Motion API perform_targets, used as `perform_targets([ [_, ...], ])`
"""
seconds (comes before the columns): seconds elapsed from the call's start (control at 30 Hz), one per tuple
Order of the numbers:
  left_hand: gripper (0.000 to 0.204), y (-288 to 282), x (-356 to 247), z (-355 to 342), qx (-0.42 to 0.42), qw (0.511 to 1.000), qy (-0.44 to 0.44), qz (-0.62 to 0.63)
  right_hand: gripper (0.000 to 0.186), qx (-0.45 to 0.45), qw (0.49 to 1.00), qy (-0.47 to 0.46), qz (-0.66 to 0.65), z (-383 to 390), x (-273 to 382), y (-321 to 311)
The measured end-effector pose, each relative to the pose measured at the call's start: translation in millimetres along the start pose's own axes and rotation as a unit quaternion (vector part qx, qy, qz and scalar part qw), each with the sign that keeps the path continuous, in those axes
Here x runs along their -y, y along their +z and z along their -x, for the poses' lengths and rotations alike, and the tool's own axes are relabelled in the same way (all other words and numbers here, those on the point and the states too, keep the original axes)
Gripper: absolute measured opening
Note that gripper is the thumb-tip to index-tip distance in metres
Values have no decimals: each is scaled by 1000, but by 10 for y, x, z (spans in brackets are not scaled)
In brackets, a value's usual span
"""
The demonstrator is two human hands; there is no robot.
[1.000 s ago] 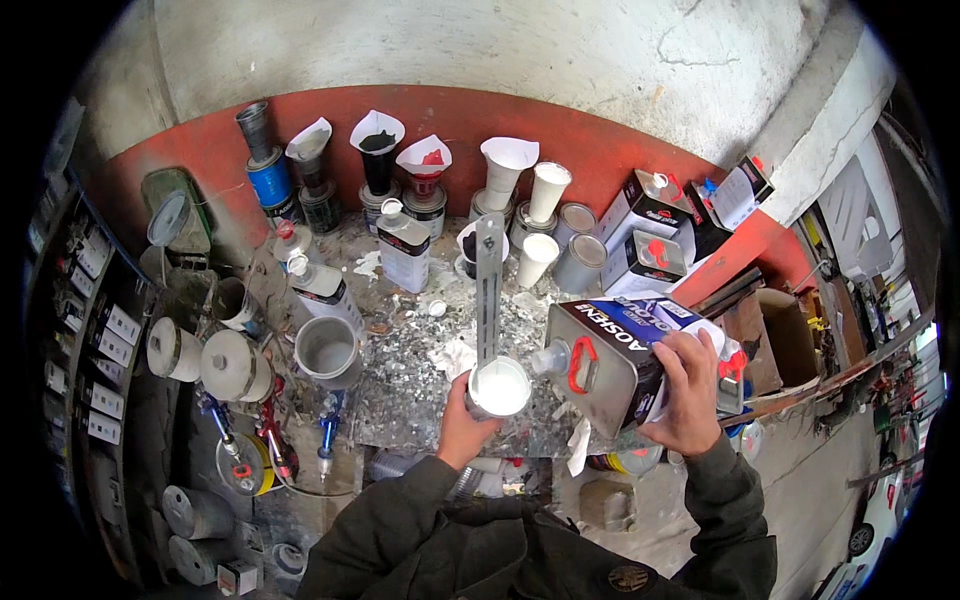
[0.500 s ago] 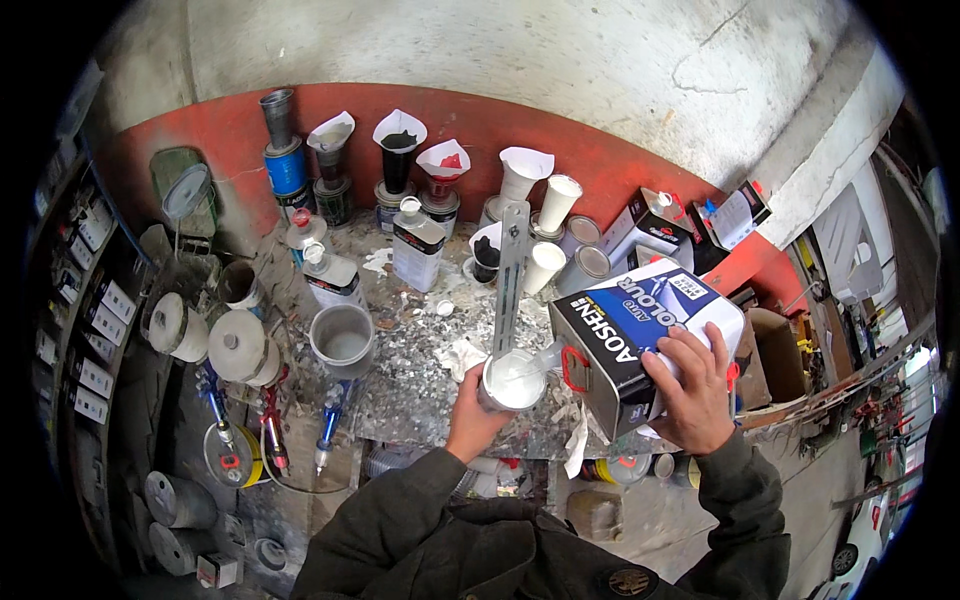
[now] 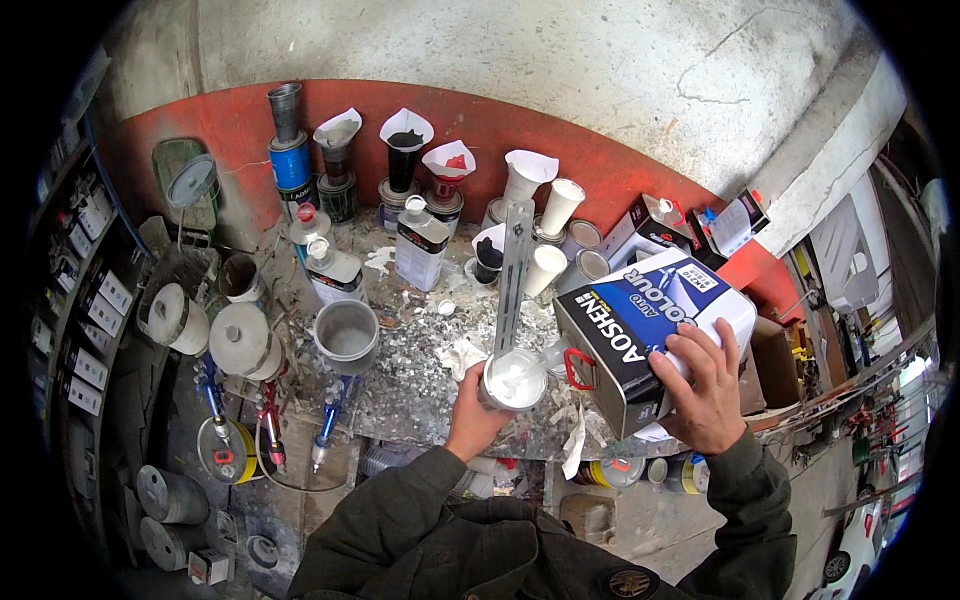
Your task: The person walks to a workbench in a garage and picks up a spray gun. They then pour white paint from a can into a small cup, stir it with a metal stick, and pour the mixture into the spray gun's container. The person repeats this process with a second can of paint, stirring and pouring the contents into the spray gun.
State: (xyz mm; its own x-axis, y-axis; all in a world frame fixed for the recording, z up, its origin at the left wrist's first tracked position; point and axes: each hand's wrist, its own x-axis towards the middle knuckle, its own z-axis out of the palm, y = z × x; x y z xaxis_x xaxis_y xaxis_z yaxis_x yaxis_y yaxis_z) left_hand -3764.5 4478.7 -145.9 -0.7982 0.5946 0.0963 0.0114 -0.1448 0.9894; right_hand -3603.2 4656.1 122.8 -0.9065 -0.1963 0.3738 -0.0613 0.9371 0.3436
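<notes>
Left hand (image 3: 475, 415): your fingers wrap the left side of a cup (image 3: 513, 408) of white liquid, near the bench's (image 3: 405, 398) front edge; how far they reach behind it is hidden. A slotted metal strip (image 3: 513, 270) stands in the cup, rising clear of your grip. Right hand (image 3: 706, 390): your fingers spread across the right part of a tipped rectangular can (image 3: 635, 340), holding it; its spout (image 3: 553, 355) meets the cup's right rim, well apart from those fingers.
</notes>
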Motion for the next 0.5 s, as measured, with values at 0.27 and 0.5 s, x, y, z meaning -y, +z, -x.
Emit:
perform_targets([
  [0.27,80,17,-15,-17,8,1000,-5,7,72,5,1000,-4,12,5,-10,-46],
  [0.5,83,32,-31,-35,17,1000,-10,9,82,10,1000,7,-6,31,-57,-17],
])
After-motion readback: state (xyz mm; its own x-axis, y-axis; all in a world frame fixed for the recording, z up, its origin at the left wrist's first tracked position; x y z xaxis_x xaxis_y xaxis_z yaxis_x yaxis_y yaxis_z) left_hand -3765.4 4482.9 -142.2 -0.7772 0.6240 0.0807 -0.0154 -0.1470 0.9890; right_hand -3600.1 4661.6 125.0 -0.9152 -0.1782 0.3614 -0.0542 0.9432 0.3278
